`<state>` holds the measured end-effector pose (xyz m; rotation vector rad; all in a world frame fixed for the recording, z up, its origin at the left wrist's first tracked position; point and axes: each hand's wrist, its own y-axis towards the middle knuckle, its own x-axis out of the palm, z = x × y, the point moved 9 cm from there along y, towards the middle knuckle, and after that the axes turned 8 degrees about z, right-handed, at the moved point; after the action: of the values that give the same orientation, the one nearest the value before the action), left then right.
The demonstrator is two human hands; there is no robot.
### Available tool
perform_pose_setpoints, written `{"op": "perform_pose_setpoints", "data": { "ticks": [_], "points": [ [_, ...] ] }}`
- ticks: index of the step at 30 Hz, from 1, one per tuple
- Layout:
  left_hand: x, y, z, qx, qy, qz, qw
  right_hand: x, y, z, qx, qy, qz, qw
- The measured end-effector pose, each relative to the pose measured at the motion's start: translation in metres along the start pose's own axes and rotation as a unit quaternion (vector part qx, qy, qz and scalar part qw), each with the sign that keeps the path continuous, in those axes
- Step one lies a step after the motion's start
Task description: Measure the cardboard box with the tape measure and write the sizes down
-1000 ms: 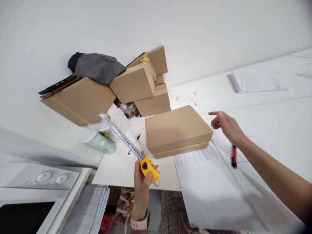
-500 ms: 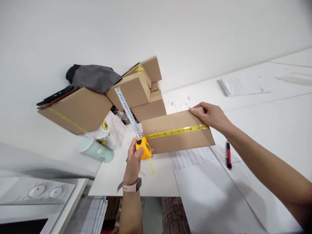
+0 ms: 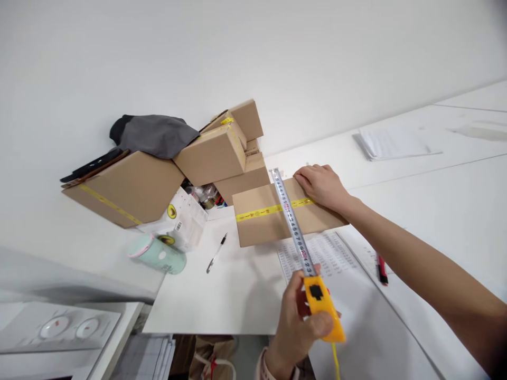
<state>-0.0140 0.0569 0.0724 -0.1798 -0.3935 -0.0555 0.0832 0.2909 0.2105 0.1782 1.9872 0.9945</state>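
Note:
My left hand is closed around a yellow tape measure, thumb pressed on its case. The silver blade sticks out and crosses above a flat-sided cardboard box, its tip near the far edge. Yellow printed tape runs along the box's face. At the box's right part, my right hand grips the far edge with curled fingers. Part of the box is hidden under that hand. Below the box lies a printed sheet, partly covered by the tape measure and my left hand.
Stacked cardboard boxes stand against the wall, a dark grey cloth on top. A mint bottle, a white avocado-print box and a pen are left. Rightward lie a red marker and papers. A dial-fronted appliance is lower left.
My left hand has moved right and nearer with the tape measure, bringing its blade across the box. My right hand has shifted slightly left along the edge. The pen now shows.

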Motion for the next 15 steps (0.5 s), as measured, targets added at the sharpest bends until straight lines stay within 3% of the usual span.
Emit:
{"op": "perform_pose_setpoints", "data": {
  "ticks": [5,15],
  "points": [
    [0.015,0.004,-0.023,-0.018,-0.048,-0.008,0.999,-0.008,-0.007,-0.008,-0.025,-0.015,0.013,0.999],
    [0.010,0.002,-0.024,-0.029,-0.045,0.001,0.999,-0.001,-0.010,-0.017,-0.109,-0.029,-0.009,0.994]
  ]
}}
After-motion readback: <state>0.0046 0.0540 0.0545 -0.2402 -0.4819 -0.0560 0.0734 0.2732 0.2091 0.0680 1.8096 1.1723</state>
